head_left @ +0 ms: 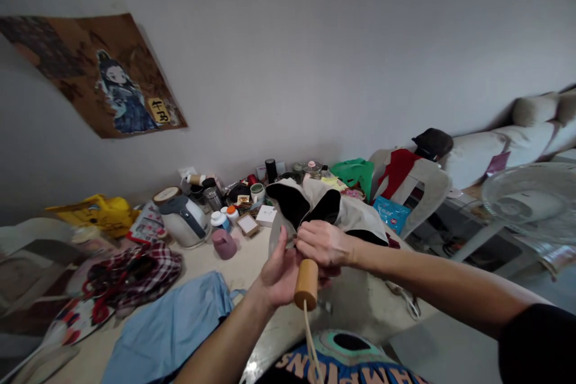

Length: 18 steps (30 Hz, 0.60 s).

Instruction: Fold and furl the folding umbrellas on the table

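Observation:
A folding umbrella (306, 289) points away from me over the table, its wooden handle toward my body and a pale cord loop hanging from the handle's end. Its canopy (360, 216), light beige outside and black inside, is loose and bunched beyond my hands. My left hand (281, 273) cups the umbrella from below, just past the handle, thumb up; its fingers are partly hidden under the handle. With fingers curled, my right hand (326, 244) grips the umbrella from above at the canopy's near end. What lies right under those fingers is hidden.
On the table (252, 258) stand an electric kettle (185, 220), a pink cup (224, 243) and several bottles and small boxes. Light blue cloth (171, 330) lies at the left front. A chair (411, 186) and a fan (526, 204) are at right.

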Each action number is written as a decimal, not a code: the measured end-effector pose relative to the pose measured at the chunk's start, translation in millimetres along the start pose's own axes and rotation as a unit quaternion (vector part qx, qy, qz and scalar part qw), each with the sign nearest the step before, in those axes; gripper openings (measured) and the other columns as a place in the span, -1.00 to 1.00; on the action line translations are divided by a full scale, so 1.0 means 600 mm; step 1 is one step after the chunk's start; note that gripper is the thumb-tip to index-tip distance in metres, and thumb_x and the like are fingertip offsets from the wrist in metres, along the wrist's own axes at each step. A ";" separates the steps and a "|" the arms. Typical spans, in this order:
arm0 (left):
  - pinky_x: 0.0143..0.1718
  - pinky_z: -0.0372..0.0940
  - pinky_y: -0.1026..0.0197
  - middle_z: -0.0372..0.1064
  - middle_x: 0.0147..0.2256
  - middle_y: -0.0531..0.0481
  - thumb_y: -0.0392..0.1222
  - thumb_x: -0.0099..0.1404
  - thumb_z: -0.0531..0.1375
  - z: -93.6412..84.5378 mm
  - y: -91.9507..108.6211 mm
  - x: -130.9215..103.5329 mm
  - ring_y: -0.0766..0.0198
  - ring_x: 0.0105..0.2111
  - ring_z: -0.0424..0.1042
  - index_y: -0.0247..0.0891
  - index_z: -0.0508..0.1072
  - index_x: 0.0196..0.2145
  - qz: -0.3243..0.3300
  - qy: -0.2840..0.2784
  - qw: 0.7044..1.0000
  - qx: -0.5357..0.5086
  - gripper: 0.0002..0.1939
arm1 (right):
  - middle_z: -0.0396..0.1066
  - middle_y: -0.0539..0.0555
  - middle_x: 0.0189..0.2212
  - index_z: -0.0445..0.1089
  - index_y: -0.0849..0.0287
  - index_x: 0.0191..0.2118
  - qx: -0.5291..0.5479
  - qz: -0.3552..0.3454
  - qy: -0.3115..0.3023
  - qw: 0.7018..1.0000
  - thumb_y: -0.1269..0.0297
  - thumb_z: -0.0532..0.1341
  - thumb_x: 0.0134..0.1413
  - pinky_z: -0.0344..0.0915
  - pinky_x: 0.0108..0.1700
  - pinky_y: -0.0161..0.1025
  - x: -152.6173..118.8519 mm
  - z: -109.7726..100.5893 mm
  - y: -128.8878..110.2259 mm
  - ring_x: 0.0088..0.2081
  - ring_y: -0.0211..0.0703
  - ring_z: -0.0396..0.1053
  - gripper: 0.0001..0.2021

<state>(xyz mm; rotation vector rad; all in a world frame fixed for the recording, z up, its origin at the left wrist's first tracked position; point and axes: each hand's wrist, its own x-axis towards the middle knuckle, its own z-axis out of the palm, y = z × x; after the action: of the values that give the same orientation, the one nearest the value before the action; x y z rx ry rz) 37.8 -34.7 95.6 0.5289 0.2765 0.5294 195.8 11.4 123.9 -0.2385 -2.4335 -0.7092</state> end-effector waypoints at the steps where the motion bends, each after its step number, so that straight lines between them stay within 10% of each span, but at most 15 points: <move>1: -0.03 0.28 -0.04 0.53 -0.23 -0.23 0.42 0.10 0.14 0.000 0.004 0.008 -0.08 -0.07 0.47 -0.36 0.47 -0.11 0.005 0.003 1.000 -0.014 -0.26 | 0.21 0.06 -0.52 0.28 0.22 -0.48 0.003 -0.009 0.006 1.000 0.41 -0.05 0.30 -0.02 -0.43 -0.20 0.004 0.001 -0.004 -0.44 -0.17 0.13 -0.68; 13: -0.30 0.33 0.22 0.52 -0.37 -0.17 0.13 0.20 0.25 -0.049 -0.058 -0.023 0.20 -0.38 0.51 -0.40 0.50 -0.32 0.049 0.149 0.986 -0.047 -0.56 | 0.25 0.05 -0.50 0.30 0.24 -0.45 -0.013 -0.003 -0.011 1.000 0.42 0.02 0.28 0.02 -0.40 -0.21 -0.008 -0.029 -0.002 -0.42 -0.19 0.16 -0.74; 18: -0.29 0.36 0.18 0.51 -0.38 -0.14 0.30 -0.07 0.36 -0.059 -0.044 -0.005 0.09 -0.29 0.51 -0.38 0.47 -0.28 0.002 0.057 0.997 -0.045 -0.35 | 0.21 0.04 -0.52 0.25 0.20 -0.48 0.028 -0.032 0.006 0.999 0.37 -0.04 0.30 -0.01 -0.43 -0.20 0.003 -0.016 -0.016 -0.44 -0.18 0.15 -0.69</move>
<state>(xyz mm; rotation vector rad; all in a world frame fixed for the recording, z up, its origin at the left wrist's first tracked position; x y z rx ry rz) 32.8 -41.4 51.8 0.4129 0.3590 0.5751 195.9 -1.9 127.2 -0.1343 -2.4553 -0.6683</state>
